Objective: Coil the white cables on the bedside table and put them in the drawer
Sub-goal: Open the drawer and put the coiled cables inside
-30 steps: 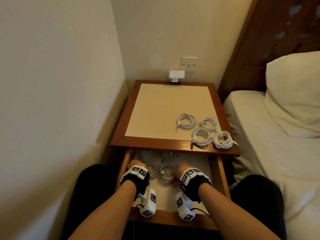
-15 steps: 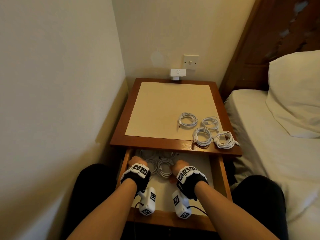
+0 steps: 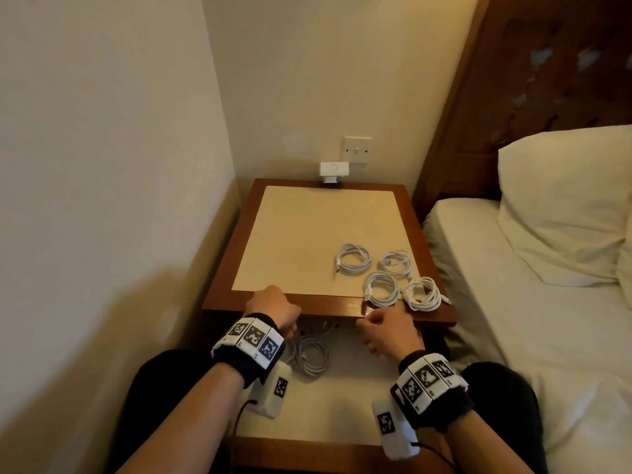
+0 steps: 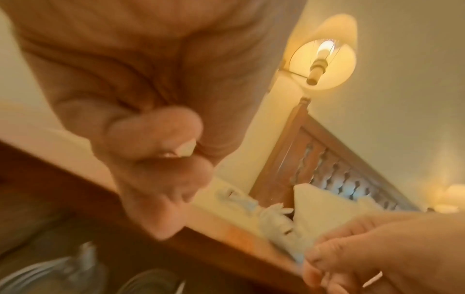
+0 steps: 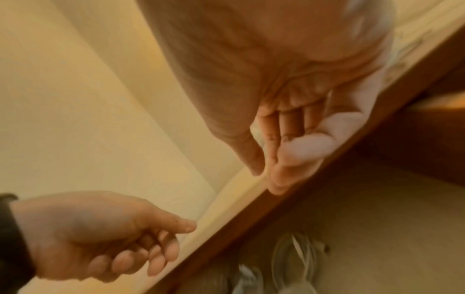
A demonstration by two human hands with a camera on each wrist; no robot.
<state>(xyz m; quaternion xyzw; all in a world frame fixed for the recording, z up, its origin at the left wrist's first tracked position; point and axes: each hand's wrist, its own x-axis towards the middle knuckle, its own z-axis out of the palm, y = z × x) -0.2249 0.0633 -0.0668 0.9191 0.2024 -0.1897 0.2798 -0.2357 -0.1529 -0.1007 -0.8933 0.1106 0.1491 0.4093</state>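
Head view: both the left hand [image 3: 273,307] and right hand [image 3: 388,331] hang loosely curled, empty, above the open drawer [image 3: 342,405]. Judging by that, fetching is in hand; next, the right hand must grip the coiled cable [image 3: 380,289] just beyond its fingers.

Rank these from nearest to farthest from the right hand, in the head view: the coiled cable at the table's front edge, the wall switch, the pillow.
Measured from the right hand:
1. Coiled cable, just beyond the hand, at the bedside table's front edge.
2. Wall switch, on the wall behind the table.
3. Pillow, far right on the bed.
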